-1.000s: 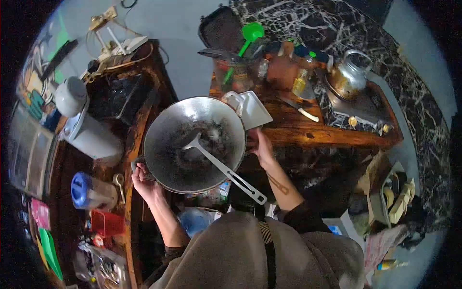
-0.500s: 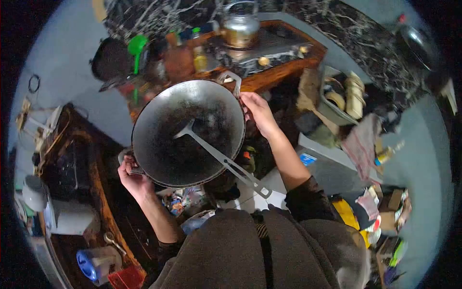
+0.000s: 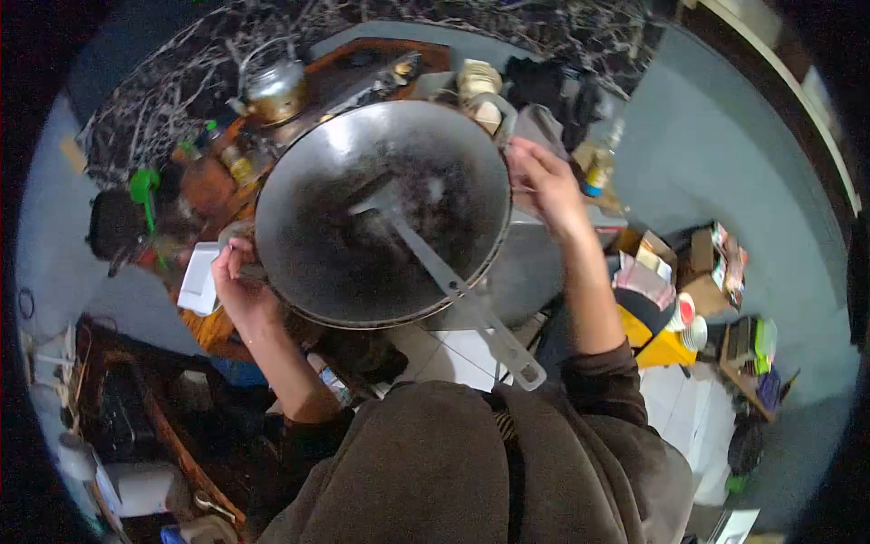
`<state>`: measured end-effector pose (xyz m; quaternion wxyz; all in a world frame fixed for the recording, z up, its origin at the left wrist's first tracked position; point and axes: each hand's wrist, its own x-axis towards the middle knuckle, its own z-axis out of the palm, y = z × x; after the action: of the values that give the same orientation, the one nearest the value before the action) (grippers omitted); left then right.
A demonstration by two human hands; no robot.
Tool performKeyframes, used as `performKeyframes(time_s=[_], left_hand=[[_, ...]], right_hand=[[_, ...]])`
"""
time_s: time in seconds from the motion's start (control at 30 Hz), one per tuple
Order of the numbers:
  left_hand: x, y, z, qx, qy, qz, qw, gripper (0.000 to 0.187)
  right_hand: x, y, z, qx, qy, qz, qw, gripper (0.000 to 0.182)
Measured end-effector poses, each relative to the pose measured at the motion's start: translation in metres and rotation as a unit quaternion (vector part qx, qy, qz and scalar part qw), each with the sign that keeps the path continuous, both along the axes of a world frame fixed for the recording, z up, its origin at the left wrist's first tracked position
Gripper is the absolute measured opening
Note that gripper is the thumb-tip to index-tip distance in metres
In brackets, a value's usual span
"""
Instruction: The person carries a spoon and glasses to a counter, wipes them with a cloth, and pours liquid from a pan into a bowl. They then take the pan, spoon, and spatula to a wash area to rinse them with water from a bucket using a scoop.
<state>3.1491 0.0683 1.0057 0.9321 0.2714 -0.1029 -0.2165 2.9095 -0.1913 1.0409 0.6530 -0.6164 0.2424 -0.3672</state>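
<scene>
In front of my body I hold a large dark wok [image 3: 317, 245] by its two side handles. My left hand [image 3: 243, 288] grips the handle on the left rim. Fingers of my right hand [image 3: 546, 186] close round the opposite handle, at the upper right rim. A long metal spatula [image 3: 426, 254] rests inside, its blade near the middle of the wok and its slotted handle sticking out over the rim toward me. The wok's inside is worn and blackened, with a bright shine near the top.
Beyond the wok, a metal kettle [image 3: 275, 91] stands near a wooden-edged counter [image 3: 381, 45]. A green ladle [image 3: 145, 189] and a bottle [image 3: 240, 170] are at the left. To the right are a yellow bin [image 3: 666, 349] and cardboard boxes [image 3: 707, 263]. Tiled floor [image 3: 453, 358] shows below.
My view and body have turned to the right, carrying the wok along with the spatula in it. The kettle and counter now appear further left. Both hands keep their hold on the handles.
</scene>
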Motion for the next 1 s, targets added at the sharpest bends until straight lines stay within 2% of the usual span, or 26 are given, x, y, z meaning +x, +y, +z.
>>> performKeyframes(time_s=[0.07, 0.13, 0.17, 0.2, 0.27, 0.3, 0.33, 0.4, 0.43, 0.53, 0.57, 0.6, 0.67, 0.7, 0.77, 0.8, 0.87, 0.93, 0.97, 1.0], left_hand=[[-0.014, -0.03, -0.003, 0.018, 0.007, -0.02, 1.0, 0.018], [-0.034, -0.06, -0.001, -0.02, -0.021, -0.097, 0.995, 0.017], [-0.04, -0.076, -0.004, -0.034, -0.072, -0.096, 0.992, 0.018], [-0.059, -0.089, 0.005, -0.03, -0.074, -0.123, 0.989, 0.018], [-0.103, -0.108, 0.029, 0.037, -0.021, -0.172, 0.984, 0.017], [-0.095, -0.121, 0.011, 0.022, -0.05, -0.21, 0.976, 0.02], [-0.109, -0.129, 0.011, 0.027, -0.046, -0.246, 0.968, 0.02], [-0.145, -0.144, 0.015, 0.038, 0.002, -0.297, 0.954, 0.018], [-0.161, -0.152, 0.012, 0.02, 0.001, -0.355, 0.935, 0.017], [-0.207, -0.175, -0.001, 0.078, 0.065, -0.38, 0.919, 0.012], [-0.217, -0.185, -0.013, 0.082, 0.098, -0.398, 0.908, 0.008], [-0.23, -0.192, -0.024, 0.093, 0.096, -0.416, 0.899, 0.008], [-0.252, -0.205, -0.044, 0.116, 0.092, -0.491, 0.858, 0.006], [-0.264, -0.212, -0.056, 0.088, 0.081, -0.533, 0.838, 0.006], [-0.297, -0.218, -0.066, 0.109, 0.086, -0.563, 0.815, 0.005], [-0.312, -0.221, -0.074, 0.111, 0.092, -0.587, 0.797, 0.005], [-0.346, -0.224, -0.082, 0.129, 0.074, -0.597, 0.789, 0.005], [-0.373, -0.236, -0.097, 0.119, 0.079, -0.64, 0.755, 0.006], [-0.391, -0.24, -0.101, 0.169, 0.073, -0.634, 0.751, 0.007], [-0.41, -0.243, -0.105, 0.171, 0.071, -0.64, 0.746, 0.007]], right_hand=[[-0.062, 0.008, 0.011, -0.011, 0.114, -0.059, 0.992, 0.043], [-0.118, 0.047, 0.03, -0.085, 0.235, -0.105, 0.962, 0.048], [-0.139, 0.066, 0.037, -0.059, 0.265, -0.076, 0.96, 0.048], [-0.155, 0.081, 0.038, -0.029, 0.292, -0.048, 0.955, 0.049], [-0.181, 0.099, 0.027, -0.114, 0.341, 0.016, 0.933, 0.05], [-0.184, 0.11, 0.029, -0.042, 0.308, 0.053, 0.949, 0.054], [-0.188, 0.124, 0.031, -0.031, 0.318, 0.052, 0.946, 0.056], [-0.192, 0.148, 0.029, -0.075, 0.404, -0.003, 0.912, 0.058], [-0.197, 0.157, 0.022, -0.076, 0.44, -0.05, 0.893, 0.054], [-0.22, 0.181, -0.003, -0.008, 0.469, -0.176, 0.865, 0.047], [-0.23, 0.189, -0.015, -0.026, 0.507, -0.219, 0.833, 0.038], [-0.24, 0.195, -0.035, -0.035, 0.616, -0.276, 0.737, 0.032], [-0.259, 0.207, -0.063, -0.126, 0.611, -0.412, 0.664, 0.03], [-0.268, 0.214, -0.065, -0.112, 0.612, -0.419, 0.661, 0.03], [-0.287, 0.231, -0.066, -0.029, 0.547, -0.472, 0.691, 0.031], [-0.295, 0.239, -0.064, 0.007, 0.545, -0.497, 0.675, 0.03], [-0.319, 0.257, -0.072, -0.004, 0.536, -0.531, 0.657, 0.026], [-0.334, 0.266, -0.076, 0.022, 0.523, -0.557, 0.645, 0.021], [-0.345, 0.271, -0.077, 0.039, 0.502, -0.577, 0.643, 0.021], [-0.357, 0.276, -0.079, 0.054, 0.481, -0.595, 0.641, 0.02]])
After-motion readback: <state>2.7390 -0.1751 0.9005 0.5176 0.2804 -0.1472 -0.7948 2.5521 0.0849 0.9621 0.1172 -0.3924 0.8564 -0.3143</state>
